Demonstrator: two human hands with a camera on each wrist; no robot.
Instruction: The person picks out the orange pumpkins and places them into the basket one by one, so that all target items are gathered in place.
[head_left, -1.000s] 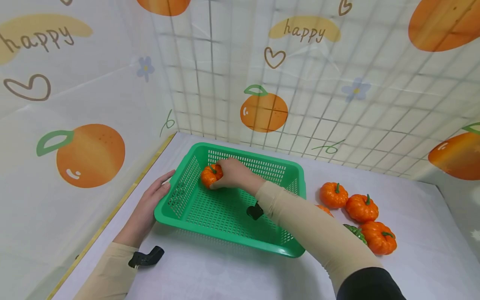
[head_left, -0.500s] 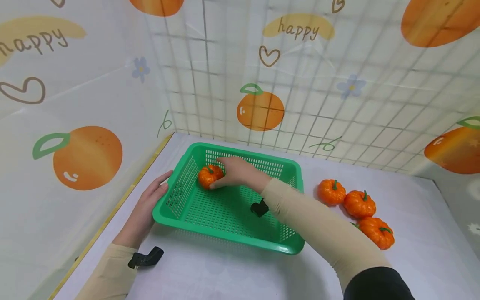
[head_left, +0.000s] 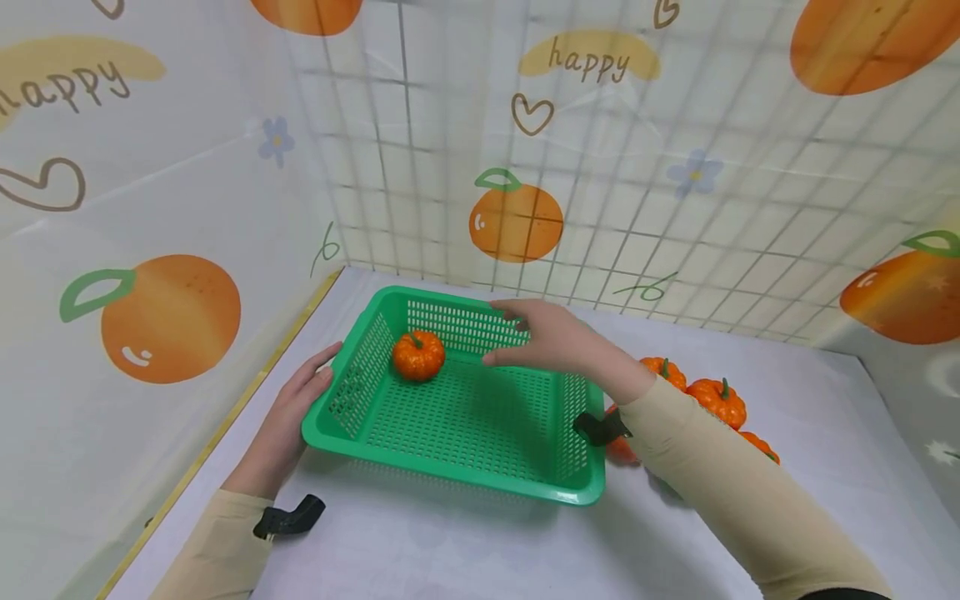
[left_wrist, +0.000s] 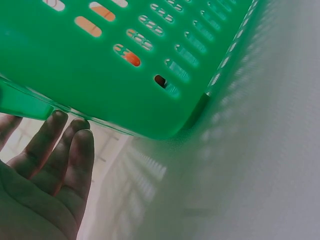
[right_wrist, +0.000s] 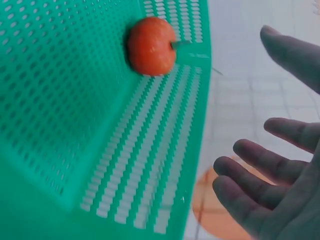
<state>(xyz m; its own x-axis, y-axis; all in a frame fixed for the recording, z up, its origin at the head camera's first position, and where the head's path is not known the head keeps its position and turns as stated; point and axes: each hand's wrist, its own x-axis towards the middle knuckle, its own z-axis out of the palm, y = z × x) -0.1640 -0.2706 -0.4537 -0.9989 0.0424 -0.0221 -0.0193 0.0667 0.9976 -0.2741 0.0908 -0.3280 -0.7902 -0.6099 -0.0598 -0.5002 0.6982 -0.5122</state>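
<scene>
A small orange pumpkin (head_left: 418, 357) with a green stem sits in the far left corner of the green basket (head_left: 450, 481). My right hand (head_left: 558, 337) is over the basket's right half, fingers spread and holding nothing. In the right wrist view the same pumpkin (right_wrist: 151, 46) lies against the basket wall, apart from the right hand (right_wrist: 272, 185). At the basket's left end my left hand (head_left: 288, 417) rests its fingers on the outer side. The left wrist view has the left hand's fingertips (left_wrist: 82, 135) right at the basket's rim, straight and not wrapped round it.
Right of the basket are more orange pumpkins (head_left: 717, 403), some partly covered by my right forearm (head_left: 720, 483). A wire grid (head_left: 600, 208) behind a printed sheet stands at the back. A yellow strip (head_left: 247, 400) runs along the table's left edge.
My right hand has let go of the orange pumpkin and moved right, its fingers opening. The pumpkin stays in the basket's corner. The left hand keeps its place at the basket.
</scene>
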